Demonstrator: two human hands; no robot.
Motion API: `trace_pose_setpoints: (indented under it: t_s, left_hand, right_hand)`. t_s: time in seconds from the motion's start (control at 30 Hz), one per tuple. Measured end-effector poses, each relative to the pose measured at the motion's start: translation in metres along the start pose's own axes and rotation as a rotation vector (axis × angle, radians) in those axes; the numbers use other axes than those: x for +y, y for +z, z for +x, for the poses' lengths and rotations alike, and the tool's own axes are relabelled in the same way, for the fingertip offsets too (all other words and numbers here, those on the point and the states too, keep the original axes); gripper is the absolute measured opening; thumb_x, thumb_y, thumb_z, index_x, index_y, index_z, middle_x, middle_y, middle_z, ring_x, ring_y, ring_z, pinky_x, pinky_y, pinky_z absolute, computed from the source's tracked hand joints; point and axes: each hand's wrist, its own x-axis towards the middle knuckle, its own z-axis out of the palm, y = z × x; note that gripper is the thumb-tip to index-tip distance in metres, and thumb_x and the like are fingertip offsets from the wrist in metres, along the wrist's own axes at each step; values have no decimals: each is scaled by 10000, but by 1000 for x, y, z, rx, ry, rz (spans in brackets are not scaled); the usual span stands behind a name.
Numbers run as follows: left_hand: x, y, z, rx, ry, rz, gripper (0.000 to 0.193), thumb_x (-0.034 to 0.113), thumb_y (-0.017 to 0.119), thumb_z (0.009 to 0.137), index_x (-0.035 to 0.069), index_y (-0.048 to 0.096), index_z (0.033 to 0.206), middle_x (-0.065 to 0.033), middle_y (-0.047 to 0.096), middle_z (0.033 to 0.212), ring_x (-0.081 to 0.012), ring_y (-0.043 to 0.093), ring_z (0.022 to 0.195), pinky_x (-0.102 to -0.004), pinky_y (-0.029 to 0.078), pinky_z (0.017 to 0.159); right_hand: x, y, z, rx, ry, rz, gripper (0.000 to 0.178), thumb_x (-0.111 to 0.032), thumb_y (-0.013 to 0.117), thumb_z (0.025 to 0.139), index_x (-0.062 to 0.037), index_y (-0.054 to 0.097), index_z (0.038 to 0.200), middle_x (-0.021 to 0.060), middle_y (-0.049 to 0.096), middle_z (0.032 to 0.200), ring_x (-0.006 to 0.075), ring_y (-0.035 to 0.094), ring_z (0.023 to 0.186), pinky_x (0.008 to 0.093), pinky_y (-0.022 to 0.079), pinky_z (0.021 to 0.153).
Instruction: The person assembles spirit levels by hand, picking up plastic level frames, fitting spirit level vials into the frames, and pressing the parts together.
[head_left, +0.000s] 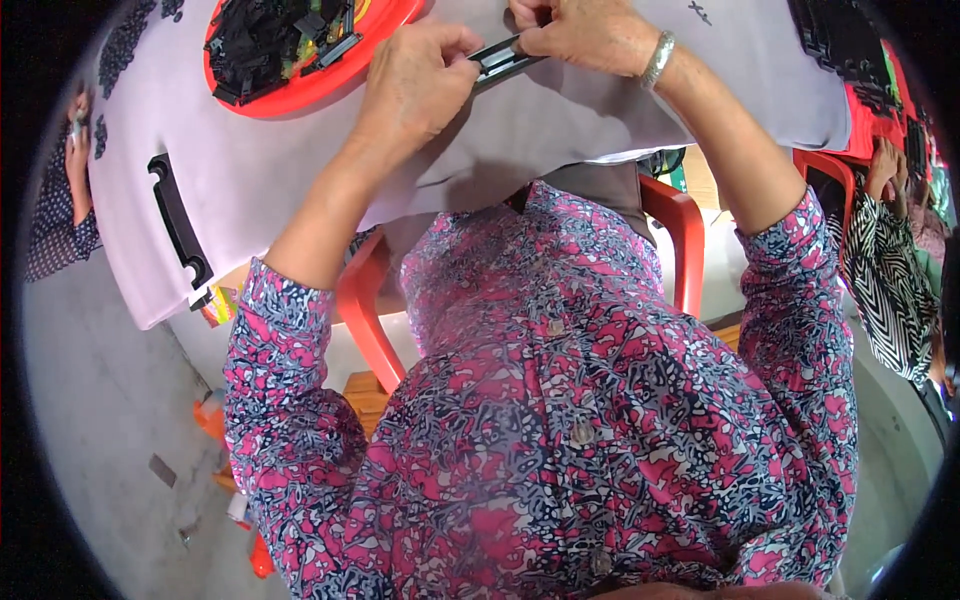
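Note:
A slim black plastic strip with a shiny, pale groove along it (pixel 502 60) spans the gap between my hands, just above the cloth-covered table (pixel 560 125). My left hand (pixel 415 85) pinches its left end with thumb and bent fingers. At the other end my right hand (pixel 590 38) grips it, fingers curled; the top of this hand is cut off by the frame. Beside my left hand lies a red round tray (pixel 290 103) heaped with black plastic parts (pixel 260 45). One long black part with hooked ends (pixel 178 222) rests near the table's left edge.
Small black pieces (pixel 123 42) are scattered at the far left, and a few more (pixel 699 12) beyond my right hand. Black parts (pixel 845 45) are piled far right. Other people's arms show at left (pixel 77 165) and right (pixel 882 165). Red chair arms (pixel 685 240) flank me.

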Motion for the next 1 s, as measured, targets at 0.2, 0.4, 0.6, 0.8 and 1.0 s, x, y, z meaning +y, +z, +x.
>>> trace_pose_setpoints:
  t_s: [0.2,0.4,0.6,0.8,1.0]
  left_hand:
    - [-10,-8,2,-6,-6,-97,180,63,695,863,12,728,1032,-6,619,746,-102,575,691,-280,475,641]
    - [14,-5,-7,28,37,86,168,49,679,867,7,719,1025,-23,634,781,-109,581,704,-291,479,653]
    - [5,-18,-1,-22,71,26,210,59,668,877,9,729,1071,-61,663,930,-139,643,828,-295,507,739]
    - [-1,-7,13,-1,107,56,254,90,688,876,-10,728,1106,-47,684,905,-125,657,843,-286,523,759]
    - [46,-9,7,53,-18,-18,101,25,650,814,-23,677,899,-149,605,800,-282,601,722,-388,477,673]
  right_hand:
    - [-16,-12,-9,34,-27,-30,161,-139,690,749,-51,575,680,90,567,587,187,542,560,368,449,569]
    - [-17,-10,-12,64,-53,-50,161,-150,694,749,-58,578,684,108,570,596,212,567,568,380,467,585]
    - [-10,-5,11,21,-57,-71,159,-186,698,750,-66,605,703,110,598,613,223,590,588,389,479,597]
    - [-14,-7,6,21,-27,-45,157,-178,707,752,-61,612,710,113,614,618,224,592,585,384,475,593]
    - [-11,-11,-1,36,-75,13,142,-158,696,774,-56,609,727,106,607,638,210,590,614,370,481,616]
